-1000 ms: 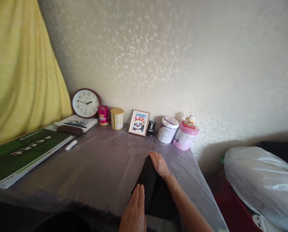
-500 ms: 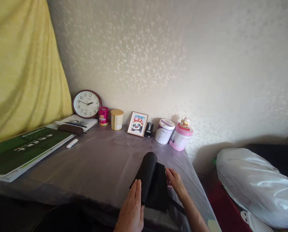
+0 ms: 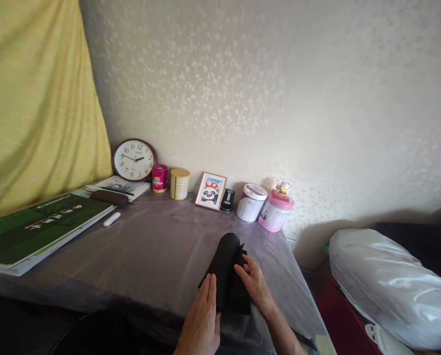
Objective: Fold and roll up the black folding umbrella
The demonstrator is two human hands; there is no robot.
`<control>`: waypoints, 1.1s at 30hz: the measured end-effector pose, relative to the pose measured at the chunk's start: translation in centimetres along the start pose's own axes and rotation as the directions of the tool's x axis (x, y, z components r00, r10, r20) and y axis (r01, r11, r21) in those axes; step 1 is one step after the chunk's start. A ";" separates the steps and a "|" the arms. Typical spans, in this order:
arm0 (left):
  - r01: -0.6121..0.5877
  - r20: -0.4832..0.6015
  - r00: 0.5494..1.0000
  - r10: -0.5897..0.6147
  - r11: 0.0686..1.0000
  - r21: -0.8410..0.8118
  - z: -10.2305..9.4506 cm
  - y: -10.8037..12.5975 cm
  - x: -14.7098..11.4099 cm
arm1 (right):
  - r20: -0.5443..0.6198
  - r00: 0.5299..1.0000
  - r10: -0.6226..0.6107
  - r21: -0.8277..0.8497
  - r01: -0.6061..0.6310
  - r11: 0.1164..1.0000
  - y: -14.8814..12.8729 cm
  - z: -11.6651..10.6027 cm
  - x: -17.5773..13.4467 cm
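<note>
At bottom centre, the left hand lies along a folded black item, grip open, fingers straight; the right hand pinches its right-hand edge. The item rests on the table, before a framed panda picture mid-frame.

Beyond the grip, to its left, a clock bears numerals 1 to 12; white characters on the green cover, left of the grip, and lettering on the magenta tin are illegible.
</note>
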State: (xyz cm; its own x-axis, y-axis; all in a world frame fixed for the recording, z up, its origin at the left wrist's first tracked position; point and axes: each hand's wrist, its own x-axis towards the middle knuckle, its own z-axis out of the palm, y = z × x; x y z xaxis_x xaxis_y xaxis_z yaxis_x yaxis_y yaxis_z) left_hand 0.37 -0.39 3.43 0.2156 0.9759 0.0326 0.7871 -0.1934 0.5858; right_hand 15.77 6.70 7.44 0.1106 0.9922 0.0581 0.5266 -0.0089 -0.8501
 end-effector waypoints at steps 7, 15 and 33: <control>0.009 -0.003 1.000 -0.009 1.000 -0.012 -0.3 0.0 0.1 | 0.057 0.998 -0.031 0.022 0.030 0.999 -0.9 3.1 1.2; -0.039 -0.087 0.996 0.036 0.999 -0.033 0.7 -1.2 0.2 | 0.044 0.995 -0.092 -0.131 0.097 0.987 -1.7 3.4 1.3; -0.091 -0.117 0.989 0.090 0.996 -0.003 0.6 -1.6 0.3 | 0.355 0.924 -0.143 0.150 0.094 0.984 -2.7 3.9 0.7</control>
State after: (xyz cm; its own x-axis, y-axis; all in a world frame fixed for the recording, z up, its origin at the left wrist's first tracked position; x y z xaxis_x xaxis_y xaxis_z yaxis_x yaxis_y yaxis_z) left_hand -0.52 0.18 2.03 0.2165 0.9596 0.1799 0.7622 -0.2813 0.5831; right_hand 11.16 7.87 7.76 -0.2727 0.9620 -0.0110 0.4024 0.1036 -0.9096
